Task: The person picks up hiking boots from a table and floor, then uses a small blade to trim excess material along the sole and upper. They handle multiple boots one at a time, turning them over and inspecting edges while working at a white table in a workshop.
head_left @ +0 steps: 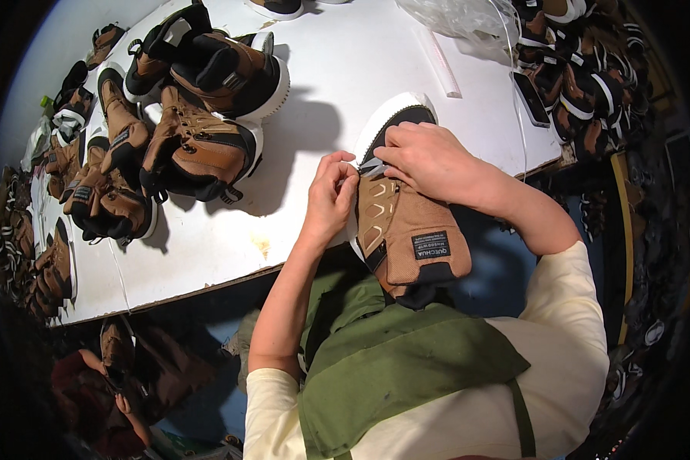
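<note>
A brown boot (pixel 418 215) with a black toe, white sole and tan lace loops lies over the table's front edge. Its toe points away from me and its collar rests near my green apron. My right hand (pixel 433 159) is closed over the toe area, with a small pale-grey pointed piece (pixel 371 164) showing at its fingertips; the rest of that piece is hidden. At the boot's left edge, my left hand (pixel 331 198) has thumb and forefinger pinched close to the same spot. What it pinches is too small to make out.
Several brown boots (pixel 207 146) are heaped on the white table (pixel 230 249) at left. A clear ruler-like strip (pixel 441 65), a plastic bag (pixel 468 23) and a dark phone-like slab (pixel 531 100) lie beyond. More footwear (pixel 583 84) is piled at right. Another person's hand (pixel 123 403) shows lower left.
</note>
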Motion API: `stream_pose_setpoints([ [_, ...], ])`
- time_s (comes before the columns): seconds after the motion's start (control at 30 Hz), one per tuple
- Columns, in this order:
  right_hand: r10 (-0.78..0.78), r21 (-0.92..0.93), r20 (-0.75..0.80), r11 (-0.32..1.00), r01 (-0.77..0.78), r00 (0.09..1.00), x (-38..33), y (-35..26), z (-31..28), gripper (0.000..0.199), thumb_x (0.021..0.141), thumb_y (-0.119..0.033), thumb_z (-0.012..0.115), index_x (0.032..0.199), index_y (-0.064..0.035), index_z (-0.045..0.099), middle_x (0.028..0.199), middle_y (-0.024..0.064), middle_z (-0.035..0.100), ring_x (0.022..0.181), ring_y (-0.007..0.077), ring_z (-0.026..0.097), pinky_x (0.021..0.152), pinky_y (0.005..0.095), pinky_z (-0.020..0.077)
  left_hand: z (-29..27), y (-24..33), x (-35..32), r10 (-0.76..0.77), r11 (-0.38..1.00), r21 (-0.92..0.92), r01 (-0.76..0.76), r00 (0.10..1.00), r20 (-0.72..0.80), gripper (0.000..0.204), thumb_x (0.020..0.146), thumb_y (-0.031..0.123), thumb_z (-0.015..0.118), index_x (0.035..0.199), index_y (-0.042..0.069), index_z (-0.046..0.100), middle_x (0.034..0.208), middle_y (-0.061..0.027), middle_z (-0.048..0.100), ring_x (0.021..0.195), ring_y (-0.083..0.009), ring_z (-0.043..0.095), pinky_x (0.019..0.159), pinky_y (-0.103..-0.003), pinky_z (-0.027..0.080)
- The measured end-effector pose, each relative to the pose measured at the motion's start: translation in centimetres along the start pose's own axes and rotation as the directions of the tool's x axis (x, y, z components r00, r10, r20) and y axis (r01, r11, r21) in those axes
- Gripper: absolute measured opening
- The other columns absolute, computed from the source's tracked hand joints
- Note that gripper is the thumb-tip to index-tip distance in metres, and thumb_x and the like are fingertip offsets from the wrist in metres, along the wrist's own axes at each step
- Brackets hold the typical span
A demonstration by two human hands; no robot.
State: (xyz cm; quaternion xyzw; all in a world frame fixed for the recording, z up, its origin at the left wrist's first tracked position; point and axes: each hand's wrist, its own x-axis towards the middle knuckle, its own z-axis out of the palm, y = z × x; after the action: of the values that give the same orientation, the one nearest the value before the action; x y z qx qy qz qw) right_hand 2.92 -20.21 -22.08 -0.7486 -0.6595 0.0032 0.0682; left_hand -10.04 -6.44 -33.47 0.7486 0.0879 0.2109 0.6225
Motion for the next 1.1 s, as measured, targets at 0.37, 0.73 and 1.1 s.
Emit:
stream_pose_setpoints([
  [0.37, -0.052, -0.042, 0.014, 0.998, 0.052, 0.999, 0.8, -0.5, 0.7, 0.009, 0.07, -0.007, 0.06, 0.068, -0.0001, 0.064, 0.077, 0.0118, 0.059, 0.08, 0.0271, 0.06, 0.063, 0.0383, 0.0481, 0.1, 0.5, -0.1, -0.006, 1.0, 0.012, 0.006, 1.0, -0.018, 0.004, 0.087, 0.0, 0.053, 0.084, -0.002, 0.053, 0.111, -0.0074, 0.049, 0.073, -0.0083, 0.047, 0.064, -0.022, 0.041],
  [0.73, -0.031, -0.053, 0.055, 0.998, 0.034, 0.998, 1.7, -0.3, 1.1, 0.011, 0.071, -0.012, 0.058, 0.067, -0.0021, 0.063, 0.075, 0.0109, 0.056, 0.079, 0.0264, 0.058, 0.065, 0.0394, 0.046, 0.2, 0.7, -0.1, 0.022, 0.999, 0.024, -0.022, 0.999, -0.024, 0.004, 0.087, -0.001, 0.053, 0.083, -0.001, 0.052, 0.111, -0.0073, 0.05, 0.073, -0.0072, 0.046, 0.061, -0.02, 0.041],
  [1.1, -0.039, -0.069, 0.111, 0.997, 0.047, 0.993, 1.8, -0.5, 1.1, 0.012, 0.072, -0.012, 0.059, 0.072, -0.0026, 0.067, 0.08, 0.0109, 0.058, 0.084, 0.0256, 0.058, 0.07, 0.0379, 0.0442, 0.2, 0.8, -0.1, 0.009, 0.999, 0.041, -0.009, 1.0, -0.01, 0.003, 0.086, -0.003, 0.052, 0.084, -0.001, 0.052, 0.112, -0.0069, 0.048, 0.074, -0.0072, 0.046, 0.062, -0.02, 0.041],
])
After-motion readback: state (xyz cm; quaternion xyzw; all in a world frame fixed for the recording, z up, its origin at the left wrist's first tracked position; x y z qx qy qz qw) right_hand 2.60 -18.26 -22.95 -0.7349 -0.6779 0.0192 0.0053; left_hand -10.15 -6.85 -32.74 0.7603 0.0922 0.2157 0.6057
